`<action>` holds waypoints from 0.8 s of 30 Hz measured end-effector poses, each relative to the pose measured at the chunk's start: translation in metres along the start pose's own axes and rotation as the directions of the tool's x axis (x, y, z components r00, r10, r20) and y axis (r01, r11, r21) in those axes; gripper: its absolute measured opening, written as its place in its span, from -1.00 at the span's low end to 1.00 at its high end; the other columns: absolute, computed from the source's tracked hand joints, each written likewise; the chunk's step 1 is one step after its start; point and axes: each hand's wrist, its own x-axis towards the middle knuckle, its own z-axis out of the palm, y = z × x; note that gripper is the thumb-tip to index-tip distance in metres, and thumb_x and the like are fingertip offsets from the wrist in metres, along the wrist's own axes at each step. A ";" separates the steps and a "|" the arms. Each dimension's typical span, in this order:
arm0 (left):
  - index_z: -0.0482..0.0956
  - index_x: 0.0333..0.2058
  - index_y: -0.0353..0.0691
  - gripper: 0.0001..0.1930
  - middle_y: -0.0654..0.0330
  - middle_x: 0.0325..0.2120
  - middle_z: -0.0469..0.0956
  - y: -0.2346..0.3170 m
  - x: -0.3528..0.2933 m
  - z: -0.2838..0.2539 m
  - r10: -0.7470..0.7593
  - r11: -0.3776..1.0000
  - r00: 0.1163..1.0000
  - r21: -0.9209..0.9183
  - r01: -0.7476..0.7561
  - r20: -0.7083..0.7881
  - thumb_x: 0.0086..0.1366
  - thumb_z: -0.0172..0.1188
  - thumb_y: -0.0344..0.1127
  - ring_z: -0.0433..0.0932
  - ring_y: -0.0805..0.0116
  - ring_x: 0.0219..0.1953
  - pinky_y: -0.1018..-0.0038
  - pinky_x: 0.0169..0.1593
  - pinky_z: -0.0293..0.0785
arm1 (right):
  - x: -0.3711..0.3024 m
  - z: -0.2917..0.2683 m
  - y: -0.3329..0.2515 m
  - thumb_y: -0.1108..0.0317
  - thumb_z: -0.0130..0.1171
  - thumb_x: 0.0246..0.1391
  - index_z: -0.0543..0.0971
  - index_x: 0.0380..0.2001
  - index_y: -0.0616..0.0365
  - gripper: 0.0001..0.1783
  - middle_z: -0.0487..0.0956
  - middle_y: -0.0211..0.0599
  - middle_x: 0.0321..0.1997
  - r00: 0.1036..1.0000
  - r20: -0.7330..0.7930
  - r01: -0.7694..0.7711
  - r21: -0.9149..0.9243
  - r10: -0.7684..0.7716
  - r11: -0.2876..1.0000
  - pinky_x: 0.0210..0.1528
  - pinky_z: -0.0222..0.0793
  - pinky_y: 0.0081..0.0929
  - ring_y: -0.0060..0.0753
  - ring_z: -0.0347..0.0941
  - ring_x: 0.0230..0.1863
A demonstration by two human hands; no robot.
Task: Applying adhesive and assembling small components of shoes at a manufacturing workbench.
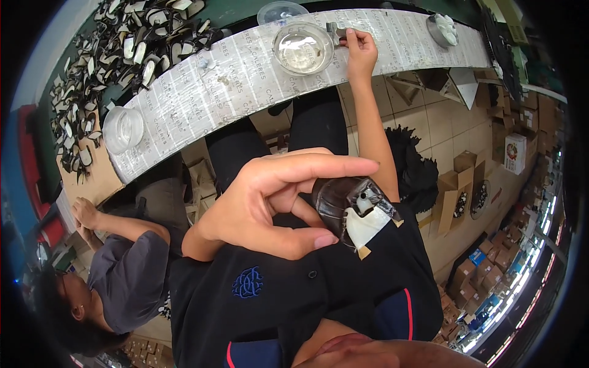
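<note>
My left hand point(270, 202) is raised close in front of my chest, its thumb and fingers closed around a dark brown shoe piece point(331, 199). This piece is glossy and curved, with a white patch, small tan tabs and an opening with a dark hole facing me. My right hand point(360, 49) is stretched out over the table, pinching what looks like a small flat brush point(339, 34). The brush's grey end is beside the rim of a clear round bowl point(279, 52); a shallow clear liquid seems to lie inside it.
A long, paper-covered table point(227, 86) curves across the top. A heap of dark shoe pieces point(147, 49) covers its left end. Another clear bowl point(124, 132) and a container of white material point(443, 30) stand on it. A co-worker point(129, 264) sits at left; cartons point(453, 184) stand right.
</note>
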 end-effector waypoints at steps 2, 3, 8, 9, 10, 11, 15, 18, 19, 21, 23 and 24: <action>0.19 0.17 -0.70 -0.25 -0.03 0.01 0.38 -0.002 0.000 -0.002 0.007 1.000 1.000 0.002 -0.007 0.004 -0.05 0.27 -0.71 0.47 0.18 0.10 0.37 0.16 0.45 | 0.000 0.000 0.001 0.35 0.21 0.19 0.51 -0.31 0.30 -0.80 0.60 -0.29 -0.38 1.000 0.004 -0.002 -0.015 0.002 1.000 -0.24 0.47 -0.59 -0.56 0.51 -0.40; 0.20 0.17 -0.69 -0.25 -0.02 0.00 0.38 -0.003 0.000 -0.004 0.020 1.000 1.000 0.015 -0.020 0.017 -0.05 0.27 -0.72 0.48 0.20 0.10 0.39 0.15 0.46 | 0.000 0.000 0.002 0.35 0.21 0.19 0.51 -0.31 0.30 -0.81 0.60 -0.29 -0.38 1.000 0.005 -0.002 -0.022 0.003 1.000 -0.24 0.47 -0.59 -0.56 0.51 -0.40; 0.22 0.17 -0.67 -0.27 0.02 -0.03 0.38 -0.004 0.002 -0.004 0.056 0.997 0.998 0.042 -0.057 0.036 -0.04 0.25 -0.76 0.49 0.26 0.06 0.46 0.09 0.50 | 0.000 0.001 0.002 0.35 0.20 0.19 0.52 -0.31 0.30 -0.81 0.60 -0.29 -0.37 1.000 0.012 0.005 -0.023 -0.004 1.000 -0.24 0.47 -0.60 -0.57 0.51 -0.41; 0.23 0.17 -0.66 -0.28 0.03 -0.04 0.39 -0.003 0.002 -0.005 0.052 0.997 0.998 0.058 -0.054 0.040 -0.03 0.24 -0.76 0.50 0.27 0.04 0.47 0.07 0.51 | 0.001 0.001 0.002 0.35 0.20 0.20 0.52 -0.31 0.30 -0.81 0.60 -0.29 -0.37 1.000 0.011 0.006 -0.024 -0.005 1.000 -0.24 0.47 -0.60 -0.57 0.51 -0.41; 0.23 0.17 -0.64 -0.29 0.04 -0.05 0.39 -0.003 0.003 -0.005 0.048 0.996 0.998 0.073 -0.051 0.045 -0.02 0.24 -0.76 0.50 0.28 0.03 0.49 0.06 0.52 | 0.001 0.000 0.002 0.35 0.20 0.20 0.52 -0.31 0.30 -0.81 0.60 -0.29 -0.37 1.000 0.010 0.007 -0.025 -0.007 1.000 -0.24 0.47 -0.60 -0.57 0.50 -0.41; 0.23 0.17 -0.64 -0.29 0.04 -0.05 0.39 -0.003 0.003 -0.005 0.051 0.996 0.998 0.074 -0.054 0.044 -0.02 0.24 -0.76 0.50 0.28 0.03 0.49 0.06 0.52 | 0.001 0.001 0.002 0.35 0.20 0.20 0.52 -0.31 0.30 -0.81 0.60 -0.29 -0.37 1.000 0.013 0.008 -0.025 -0.008 1.000 -0.24 0.47 -0.60 -0.57 0.50 -0.41; 0.26 0.17 -0.62 -0.31 0.06 -0.08 0.39 -0.003 0.003 -0.005 0.067 0.993 0.996 0.090 -0.072 0.052 -0.02 0.24 -0.75 0.51 0.31 0.00 0.52 0.04 0.52 | 0.000 0.002 0.001 0.35 0.20 0.20 0.52 -0.30 0.30 -0.81 0.60 -0.29 -0.37 1.000 0.026 0.007 -0.009 -0.007 1.000 -0.24 0.47 -0.60 -0.57 0.50 -0.40; 0.28 0.16 -0.61 -0.31 0.07 -0.10 0.40 -0.003 0.003 -0.003 0.077 0.991 0.995 0.102 -0.082 0.056 -0.02 0.23 -0.76 0.53 0.33 -0.03 0.53 0.01 0.54 | 0.000 0.001 0.001 0.35 0.19 0.20 0.52 -0.30 0.30 -0.81 0.59 -0.30 -0.37 1.000 0.022 0.007 -0.004 -0.007 1.000 -0.24 0.46 -0.60 -0.57 0.50 -0.40; 0.28 0.16 -0.60 -0.32 0.07 -0.11 0.40 -0.002 0.003 -0.003 0.070 0.993 0.997 0.097 -0.074 0.044 -0.02 0.23 -0.76 0.54 0.34 -0.05 0.54 -0.01 0.56 | 0.000 0.001 0.001 0.35 0.19 0.20 0.52 -0.30 0.30 -0.81 0.59 -0.30 -0.38 1.000 0.017 0.006 -0.001 -0.006 1.000 -0.25 0.46 -0.60 -0.57 0.50 -0.40; 0.30 0.15 -0.60 -0.33 0.08 -0.11 0.40 -0.001 0.004 -0.002 0.076 0.990 0.996 0.120 -0.080 0.038 -0.02 0.23 -0.75 0.55 0.36 -0.08 0.55 -0.03 0.57 | -0.001 0.002 0.001 0.35 0.19 0.20 0.52 -0.30 0.29 -0.81 0.59 -0.31 -0.38 1.000 0.016 0.007 -0.007 -0.007 1.000 -0.25 0.46 -0.60 -0.57 0.50 -0.40; 0.32 0.15 -0.59 -0.33 0.08 -0.12 0.41 -0.001 0.004 -0.002 0.082 0.986 0.996 0.143 -0.086 0.032 -0.02 0.24 -0.74 0.56 0.37 -0.10 0.57 -0.06 0.58 | -0.002 0.003 -0.001 0.35 0.19 0.21 0.52 -0.30 0.29 -0.81 0.59 -0.31 -0.38 1.000 0.015 0.008 -0.013 -0.007 1.000 -0.25 0.45 -0.60 -0.57 0.49 -0.41; 0.33 0.14 -0.58 -0.34 0.08 -0.13 0.41 -0.002 0.004 -0.002 0.100 0.979 0.994 0.174 -0.106 0.040 -0.02 0.24 -0.74 0.56 0.38 -0.12 0.58 -0.07 0.59 | -0.002 0.003 -0.002 0.35 0.19 0.20 0.52 -0.31 0.29 -0.81 0.59 -0.31 -0.38 1.000 0.014 0.002 -0.010 -0.002 1.000 -0.26 0.45 -0.61 -0.57 0.49 -0.41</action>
